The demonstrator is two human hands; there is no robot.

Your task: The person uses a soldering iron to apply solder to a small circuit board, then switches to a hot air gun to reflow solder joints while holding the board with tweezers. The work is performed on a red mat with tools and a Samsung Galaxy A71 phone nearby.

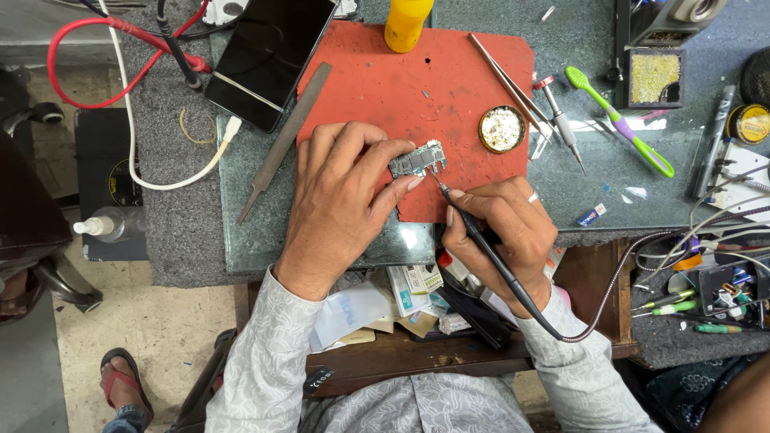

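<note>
My left hand pinches a small grey circuit board against the red work mat, thumb and fingers on its edges. My right hand grips a thin black soldering iron like a pen. Its tip touches the board's lower right corner. The iron's cable runs off to the right past my wrist.
A black phone lies at the mat's upper left beside a metal file. A round tin, tweezers, a screwdriver and a green toothbrush lie to the right. A yellow bottle stands behind. Tools crowd the right edge.
</note>
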